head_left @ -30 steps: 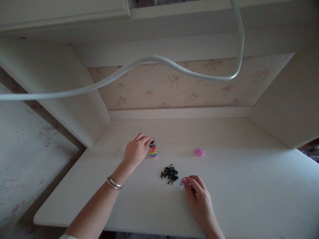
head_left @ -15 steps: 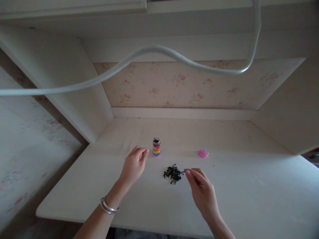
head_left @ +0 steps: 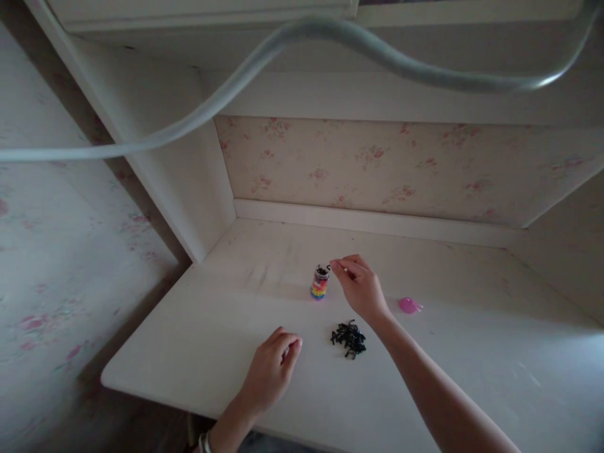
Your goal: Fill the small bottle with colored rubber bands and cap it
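A small clear jar (head_left: 319, 286) stands upright on the desk, with bands of red, yellow and blue pieces inside and black ones at its open mouth. My right hand (head_left: 361, 286) is at the jar's mouth, thumb and forefinger pinched on a small black hair tie (head_left: 329, 267). Nearer to me lies a loose pile of black hair ties (head_left: 349, 340). My left hand (head_left: 274, 365) is over the desk left of the pile, its fingers curled closed with nothing visible in them.
On the right of the white desk (head_left: 189, 340) lies a pink lid-like piece (head_left: 409, 306). A pale cable (head_left: 198, 116) crosses the upper view. Side panels and a flowered back wall (head_left: 321, 167) enclose the desk, under an overhead shelf.
My right hand has moved from the pile up to the jar's mouth, carrying a hair tie. My left hand has drawn back from the jar toward me. The camera view has shifted and tilted.
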Motion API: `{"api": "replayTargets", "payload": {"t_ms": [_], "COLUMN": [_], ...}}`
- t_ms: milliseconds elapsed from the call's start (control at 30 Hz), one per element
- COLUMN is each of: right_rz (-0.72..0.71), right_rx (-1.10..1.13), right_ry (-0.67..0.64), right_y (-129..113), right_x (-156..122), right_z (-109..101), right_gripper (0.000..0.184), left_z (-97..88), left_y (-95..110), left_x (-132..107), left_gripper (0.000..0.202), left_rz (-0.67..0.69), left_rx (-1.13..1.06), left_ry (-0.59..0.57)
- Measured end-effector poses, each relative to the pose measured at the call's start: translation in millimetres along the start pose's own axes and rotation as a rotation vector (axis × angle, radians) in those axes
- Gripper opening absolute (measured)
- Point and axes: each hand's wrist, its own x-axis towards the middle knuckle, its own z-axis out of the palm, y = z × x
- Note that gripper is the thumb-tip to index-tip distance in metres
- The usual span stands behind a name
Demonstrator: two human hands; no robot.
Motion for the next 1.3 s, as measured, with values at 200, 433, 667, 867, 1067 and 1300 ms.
{"api": "replayTargets", "payload": {"t_ms": [200,433,667,867,1067,1300], "right_rz": [-0.097,-0.153,-0.116,0.001,0.142,0.190], "right_rx": [-0.163,-0.240,-0.070,-0.001,0.008,-0.263], "right_ry": [-0.063,-0.140,-0.023,0.021,-0.064,-0.213], "right_y": [4.4,2.7,-3.0,5.3,18.6,28.0], "right_x": [3.6,2.4,5.9,-23.0,-97.2,-161.1], "right_z": [12.6,9.7,-4.4,-32.0,-42.9,-38.9], "right_gripper": [0.031,0.029,0.034,0.029,0.030,0.021], "left_z": [1.9,0.6,2.0,8.0,18.7,40.6], "left_y": [-0.4,-0.2,-1.9,3.4,21.8,40.8], "left_x": [0.3,-0.9,-0.7,1.5,11.1,28.0], "left_gripper": [0.028,0.027,0.027,0.024,0.017,0.015], "left_rz": [0.051,0.066,0.067,0.046,0.036,0.009], "left_rx": [0.079,0.119,0.134,0.224,0.329,0.460], "left_ry": [-0.032,-0.052,-0.059,-0.084,-0.139,-0.172]}}
